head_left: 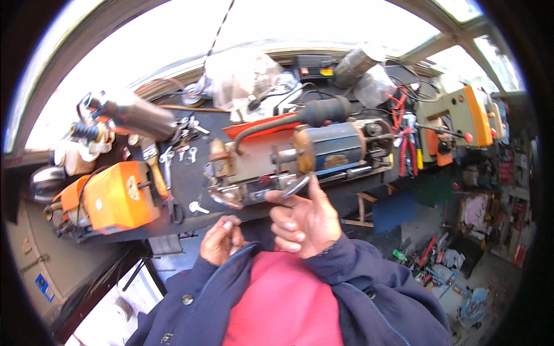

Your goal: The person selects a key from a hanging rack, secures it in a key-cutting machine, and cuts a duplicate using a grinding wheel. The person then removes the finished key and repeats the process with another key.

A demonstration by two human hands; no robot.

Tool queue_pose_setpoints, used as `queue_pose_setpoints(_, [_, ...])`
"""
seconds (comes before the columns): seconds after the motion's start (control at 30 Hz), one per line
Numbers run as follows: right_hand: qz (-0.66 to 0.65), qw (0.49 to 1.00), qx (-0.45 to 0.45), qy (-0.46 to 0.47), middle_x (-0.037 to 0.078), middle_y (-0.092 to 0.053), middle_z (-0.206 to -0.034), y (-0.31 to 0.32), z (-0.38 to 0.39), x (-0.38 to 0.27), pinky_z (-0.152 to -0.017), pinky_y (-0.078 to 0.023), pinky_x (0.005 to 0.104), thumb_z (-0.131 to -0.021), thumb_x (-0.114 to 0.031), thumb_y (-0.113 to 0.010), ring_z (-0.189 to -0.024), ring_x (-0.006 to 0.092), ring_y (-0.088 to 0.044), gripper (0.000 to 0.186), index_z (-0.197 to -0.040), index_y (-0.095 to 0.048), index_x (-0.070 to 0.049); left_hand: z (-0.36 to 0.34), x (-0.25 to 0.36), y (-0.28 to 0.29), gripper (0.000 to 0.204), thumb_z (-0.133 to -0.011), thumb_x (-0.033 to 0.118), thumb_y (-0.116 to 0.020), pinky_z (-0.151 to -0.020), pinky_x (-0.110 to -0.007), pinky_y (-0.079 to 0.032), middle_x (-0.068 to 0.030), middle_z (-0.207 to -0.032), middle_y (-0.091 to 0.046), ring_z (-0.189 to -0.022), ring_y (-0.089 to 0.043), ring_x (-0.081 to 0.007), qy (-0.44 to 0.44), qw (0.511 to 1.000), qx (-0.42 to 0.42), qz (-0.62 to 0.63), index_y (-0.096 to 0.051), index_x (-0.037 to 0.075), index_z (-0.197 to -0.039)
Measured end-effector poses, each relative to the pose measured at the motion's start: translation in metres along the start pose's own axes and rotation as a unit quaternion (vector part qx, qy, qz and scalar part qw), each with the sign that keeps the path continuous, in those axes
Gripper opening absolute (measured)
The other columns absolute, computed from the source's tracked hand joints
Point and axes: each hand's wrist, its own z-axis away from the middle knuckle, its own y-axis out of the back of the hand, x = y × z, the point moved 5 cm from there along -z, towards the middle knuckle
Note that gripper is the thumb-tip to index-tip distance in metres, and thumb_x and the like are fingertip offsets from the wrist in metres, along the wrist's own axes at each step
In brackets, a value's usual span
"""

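My right hand is raised at the front of a key-cutting machine, palm partly turned up. Between its thumb and index finger lies a small, shiny, elongated metal piece; its exact kind does not show. Lower and to the left, my left hand is closed in front of my jacket, with its fingertips pressed together. What it holds, if anything, is hidden. The machine has a blue-grey motor, a dark lamp arm over it and metal clamps along its front. A loose key lies left of the machine.
An orange machine, a brush and several keys crowd the dark bench's left side. Red-handled pliers and a beige-and-yellow machine stand right. Plastic bags lie behind. Tools litter the floor at lower right.
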Motion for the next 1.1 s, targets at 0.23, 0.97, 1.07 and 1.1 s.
queue_pose_setpoints(0.23, [0.006,1.000,-0.006,0.015,0.002,-0.046,-0.071,-0.002,-0.002,0.000,-0.047,-0.036,0.0276,-0.100,-0.073,-0.027,-0.050,0.0102,-0.037,0.085,-0.133,-0.059,-0.002,0.000,0.010,0.002,0.024,-0.102,0.022,-0.050,-0.057,-0.031,-0.038,-0.0084,-0.070,-0.053,-0.055,-0.045,-0.0181,0.004,1.000,-0.006,-0.001,-0.057,0.004,-0.116])
queue_pose_setpoints(0.97, [-0.012,0.999,-0.018,0.038,0.001,-0.044,-0.069,0.000,0.002,0.004,-0.046,-0.034,0.0278,-0.100,-0.072,-0.030,-0.048,0.0104,-0.036,0.082,-0.136,-0.056,-0.004,0.001,0.023,-0.001,0.022,-0.101,0.021,-0.051,-0.058,-0.035,-0.041,-0.0089,-0.071,-0.054,-0.052,-0.047,-0.0191,-0.005,0.999,-0.001,-0.039,-0.056,0.006,-0.116])
queue_pose_setpoints(1.07, [-0.008,0.999,-0.023,0.041,0.001,-0.045,-0.069,-0.001,0.004,0.004,-0.047,-0.034,0.0273,-0.101,-0.071,-0.030,-0.049,0.0106,-0.037,0.081,-0.137,-0.055,-0.003,0.003,0.022,-0.003,0.021,-0.100,0.021,-0.051,-0.061,-0.037,-0.045,-0.0092,-0.071,-0.054,-0.052,-0.048,-0.0193,-0.001,0.999,-0.010,-0.032,-0.058,0.006,-0.115])
queue_pose_setpoints(1.1, [-0.011,0.999,-0.026,0.040,0.001,-0.045,-0.069,-0.002,0.004,0.004,-0.047,-0.035,0.0271,-0.101,-0.071,-0.029,-0.049,0.0102,-0.037,0.081,-0.137,-0.055,-0.003,0.003,0.022,-0.004,0.021,-0.101,0.020,-0.051,-0.064,-0.039,-0.048,-0.0089,-0.071,-0.054,-0.053,-0.049,-0.0190,-0.001,0.999,-0.023,-0.023,-0.058,0.006,-0.115])
